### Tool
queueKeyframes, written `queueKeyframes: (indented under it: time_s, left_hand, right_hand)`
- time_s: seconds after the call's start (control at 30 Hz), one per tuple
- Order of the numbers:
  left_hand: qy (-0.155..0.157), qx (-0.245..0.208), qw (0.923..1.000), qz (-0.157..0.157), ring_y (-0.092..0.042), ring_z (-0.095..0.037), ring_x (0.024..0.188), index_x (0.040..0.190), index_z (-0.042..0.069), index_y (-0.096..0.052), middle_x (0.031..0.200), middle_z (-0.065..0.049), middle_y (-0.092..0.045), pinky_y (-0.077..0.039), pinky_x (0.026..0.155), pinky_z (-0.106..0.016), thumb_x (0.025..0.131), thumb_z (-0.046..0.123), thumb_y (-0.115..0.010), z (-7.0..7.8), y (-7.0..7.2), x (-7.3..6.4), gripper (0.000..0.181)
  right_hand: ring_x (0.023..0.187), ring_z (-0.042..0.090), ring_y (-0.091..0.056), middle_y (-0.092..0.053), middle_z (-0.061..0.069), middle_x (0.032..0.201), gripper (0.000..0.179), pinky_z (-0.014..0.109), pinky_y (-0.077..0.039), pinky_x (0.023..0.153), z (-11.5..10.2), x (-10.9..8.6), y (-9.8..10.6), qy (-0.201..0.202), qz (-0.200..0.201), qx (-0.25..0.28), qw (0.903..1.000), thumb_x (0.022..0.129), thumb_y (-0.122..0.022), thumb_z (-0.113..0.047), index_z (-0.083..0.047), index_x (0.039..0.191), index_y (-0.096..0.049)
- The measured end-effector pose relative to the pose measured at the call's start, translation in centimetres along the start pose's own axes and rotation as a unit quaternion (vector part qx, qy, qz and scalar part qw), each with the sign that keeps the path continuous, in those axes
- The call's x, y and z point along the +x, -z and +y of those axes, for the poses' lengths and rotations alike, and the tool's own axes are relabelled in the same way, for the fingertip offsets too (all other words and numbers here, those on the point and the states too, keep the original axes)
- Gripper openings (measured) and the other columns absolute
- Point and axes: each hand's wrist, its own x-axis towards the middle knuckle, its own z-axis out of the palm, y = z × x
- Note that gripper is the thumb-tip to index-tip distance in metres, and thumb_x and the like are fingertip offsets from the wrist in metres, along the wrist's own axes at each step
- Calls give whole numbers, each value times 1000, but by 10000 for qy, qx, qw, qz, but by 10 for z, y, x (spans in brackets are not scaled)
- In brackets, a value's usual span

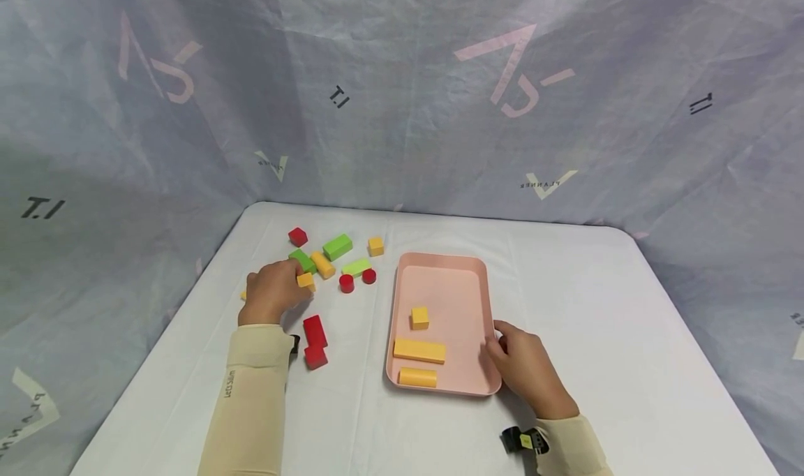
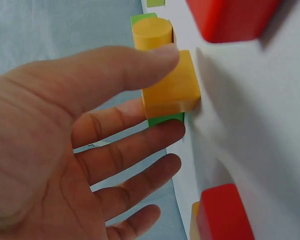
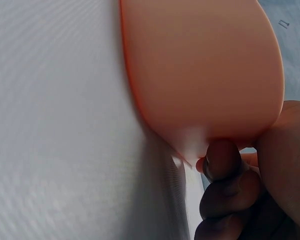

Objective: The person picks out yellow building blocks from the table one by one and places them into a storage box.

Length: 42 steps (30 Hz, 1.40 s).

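My left hand (image 1: 273,293) pinches a yellow block (image 1: 305,280) between thumb and index finger; in the left wrist view this yellow block (image 2: 182,85) is close to the white surface, the other fingers stretched out. My right hand (image 1: 530,364) grips the right wall of a pink tray (image 1: 458,287), thumb at the rim. Inside the tray lie a yellow cube (image 1: 419,318), a long yellow block (image 1: 419,351) and a yellow cylinder (image 1: 417,377). Beside the left hand are a green block (image 1: 303,260) and another yellow cylinder (image 1: 323,265).
Farther back lie a red block (image 1: 298,236), a green block (image 1: 338,247), a light green block (image 1: 356,267) and a yellow cube (image 1: 375,246). Two red cylinders (image 1: 347,283) sit left of the tray. Red blocks (image 1: 315,331) lie nearer, on the white table (image 1: 565,280).
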Motion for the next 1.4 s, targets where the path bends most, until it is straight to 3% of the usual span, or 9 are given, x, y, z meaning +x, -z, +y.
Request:
queueKeyframes:
  time_s: [0.43, 0.73, 1.1, 1.4]
  left_hand:
    - [-168, 166, 9994, 259, -63, -31, 87, 103, 5, -75, 89, -10, -72, -39, 88, -59, 84, 16, -82, -4, -4, 2, 23]
    - [-226, 225, 9987, 405, -63, -33, 89, 105, 6, -75, 92, -11, -72, -39, 88, -61, 84, 21, -83, -3, 1, -3, 27]
    - [-229, 159, 9990, 360, -62, -30, 88, 106, 6, -72, 91, -10, -70, -39, 88, -58, 86, 21, -82, 5, 10, -9, 28]
    - [-617, 157, 9967, 507, -65, -29, 91, 115, 5, -70, 99, -11, -74, -39, 89, -55, 86, 23, -82, 24, 17, -15, 36]
  right_hand:
    - [47, 10, -41, -48, -4, 57, 20, 26, -33, 46, -1, 0, 0, -132, -32, 45, 9999, 101, -60, -20, -12, 115, -71]
    - [47, 10, -42, -49, -4, 58, 24, 25, -34, 46, 0, 0, 0, -148, -40, 62, 9999, 101, -60, -20, -11, 120, -71]
    - [46, 9, -40, -47, -5, 56, 19, 25, -33, 45, 1, -1, -2, -112, -18, 30, 9999, 101, -60, -20, -12, 115, -71]
    - [46, 9, -44, -51, -6, 57, 24, 25, -36, 45, 1, 0, -2, -104, 28, 71, 9999, 101, -59, -22, -12, 119, -72]
